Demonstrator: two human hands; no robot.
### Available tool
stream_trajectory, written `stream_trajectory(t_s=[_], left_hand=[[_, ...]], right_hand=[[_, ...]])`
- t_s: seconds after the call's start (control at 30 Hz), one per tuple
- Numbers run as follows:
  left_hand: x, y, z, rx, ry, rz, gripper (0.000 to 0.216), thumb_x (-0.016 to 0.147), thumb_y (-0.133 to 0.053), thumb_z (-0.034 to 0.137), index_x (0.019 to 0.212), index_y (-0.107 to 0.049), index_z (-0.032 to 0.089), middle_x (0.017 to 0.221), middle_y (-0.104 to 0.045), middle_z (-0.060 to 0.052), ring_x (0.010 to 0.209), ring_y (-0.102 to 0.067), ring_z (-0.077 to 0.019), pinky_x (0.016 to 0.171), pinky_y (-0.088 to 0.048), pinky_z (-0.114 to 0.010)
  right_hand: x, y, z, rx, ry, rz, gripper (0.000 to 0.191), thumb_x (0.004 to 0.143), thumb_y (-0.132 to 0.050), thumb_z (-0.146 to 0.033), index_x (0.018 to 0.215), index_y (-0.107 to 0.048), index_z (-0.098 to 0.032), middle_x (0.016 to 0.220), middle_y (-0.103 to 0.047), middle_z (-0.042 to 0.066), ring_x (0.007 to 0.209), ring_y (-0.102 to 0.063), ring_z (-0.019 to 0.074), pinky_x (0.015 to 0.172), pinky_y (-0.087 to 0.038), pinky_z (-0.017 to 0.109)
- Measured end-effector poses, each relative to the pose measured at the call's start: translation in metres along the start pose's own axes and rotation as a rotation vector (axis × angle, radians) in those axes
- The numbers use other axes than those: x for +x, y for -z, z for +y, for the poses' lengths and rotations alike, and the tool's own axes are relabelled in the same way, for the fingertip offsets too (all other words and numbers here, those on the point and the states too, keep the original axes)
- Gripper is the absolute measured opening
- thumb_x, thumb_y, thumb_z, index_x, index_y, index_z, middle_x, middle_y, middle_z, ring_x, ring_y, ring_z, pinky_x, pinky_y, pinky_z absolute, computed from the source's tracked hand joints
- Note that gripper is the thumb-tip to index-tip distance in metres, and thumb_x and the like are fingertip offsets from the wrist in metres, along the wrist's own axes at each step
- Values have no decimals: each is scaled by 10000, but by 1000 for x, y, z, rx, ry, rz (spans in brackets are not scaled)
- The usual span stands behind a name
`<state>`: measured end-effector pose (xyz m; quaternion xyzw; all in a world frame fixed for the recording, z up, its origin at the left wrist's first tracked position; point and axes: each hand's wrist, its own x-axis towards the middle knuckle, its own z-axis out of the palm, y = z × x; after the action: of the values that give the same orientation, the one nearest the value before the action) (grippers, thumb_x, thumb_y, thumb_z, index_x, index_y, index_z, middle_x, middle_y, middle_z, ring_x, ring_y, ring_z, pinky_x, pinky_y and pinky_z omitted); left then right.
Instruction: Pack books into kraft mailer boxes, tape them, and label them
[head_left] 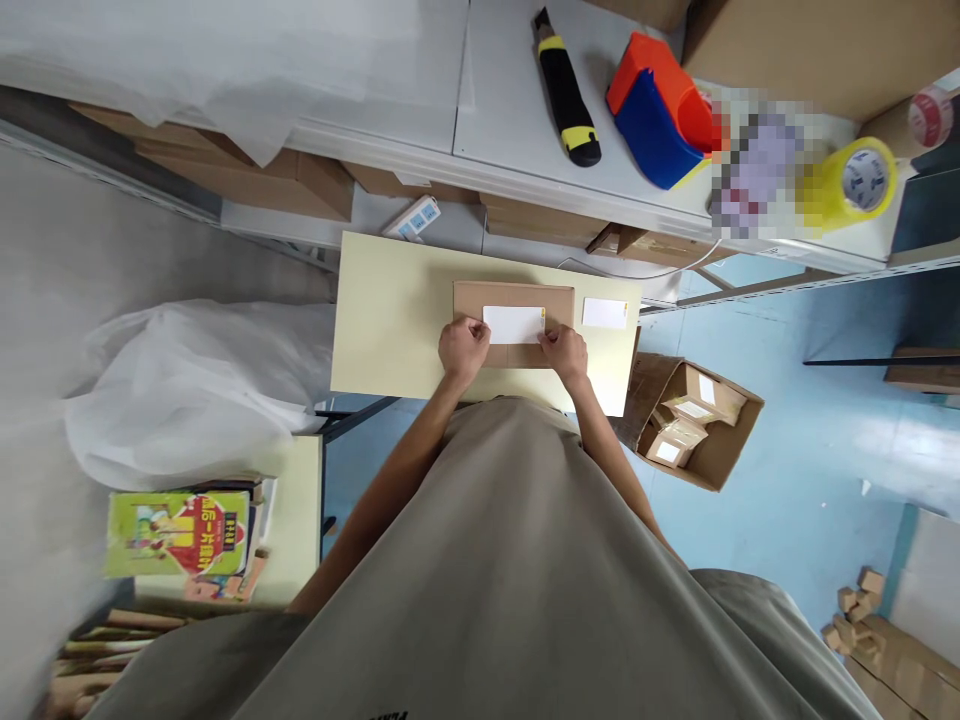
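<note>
Labelling is judged to be partway through. A white label [513, 325] is positioned over the upper face of a cardboard carton [517, 357] on the cream table [390, 325] — its left edge pinched by the left hand [463, 350], its lower right corner by the right hand [564, 352]. Whether adhesion is complete cannot be told. A second label [605, 313] lies unapplied beside the carton; labelled parcels [716, 393] are contained in an open box [726, 455] — apparently finished.

Bright light; edges warped; glare on blue floor [795, 460].
</note>
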<state>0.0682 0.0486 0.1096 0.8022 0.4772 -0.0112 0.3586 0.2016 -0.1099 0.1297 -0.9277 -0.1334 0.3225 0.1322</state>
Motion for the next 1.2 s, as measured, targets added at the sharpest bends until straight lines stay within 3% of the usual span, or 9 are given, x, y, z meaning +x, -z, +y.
stream_trajectory(t_s=[0.1,0.37,0.6,0.9,1.2], left_hand=[[-1,2,2,32,15,-21,202,989,-661,268,976,-843,181,1015,-848,-100,958,-759,-262,865,-530,-334],[0,1,0,57,13,-29,214,1006,-644,278,964,-838,196,1012,-850,-91,972,-760,-257,855,-520,-323],[2,-3,-6,39,-13,-19,226,1010,-643,300,984,-842,197,1016,-848,-99,976,-754,-255,876,-520,-325],[1,-1,-7,26,-11,-28,216,1017,-645,300,983,-831,197,1041,-853,-99,992,-762,-257,875,-518,-329],[0,3,-5,59,-24,-45,187,1022,-643,283,1018,-816,213,1101,-852,-105,1059,-769,-281,903,-540,-347]], right_hand=[[10,9,-11,-108,19,-47,164,1044,-715,-307,959,-811,-203,1106,-845,144,1133,-781,313,983,-593,377],[31,11,-41,-112,52,76,252,1113,-618,-352,1160,-821,-211,1216,-831,139,1147,-778,300,982,-598,379],[7,-6,-41,-253,155,-137,186,1042,-749,-360,1112,-847,-218,1198,-837,130,1164,-779,297,994,-576,361],[27,-17,-83,-192,232,-33,296,1125,-574,-344,1207,-826,-212,1236,-843,133,1202,-771,295,1050,-560,366],[4,-29,-76,-299,280,-213,267,1097,-608,-359,1217,-819,-248,1286,-827,127,1200,-781,313,991,-587,364]])
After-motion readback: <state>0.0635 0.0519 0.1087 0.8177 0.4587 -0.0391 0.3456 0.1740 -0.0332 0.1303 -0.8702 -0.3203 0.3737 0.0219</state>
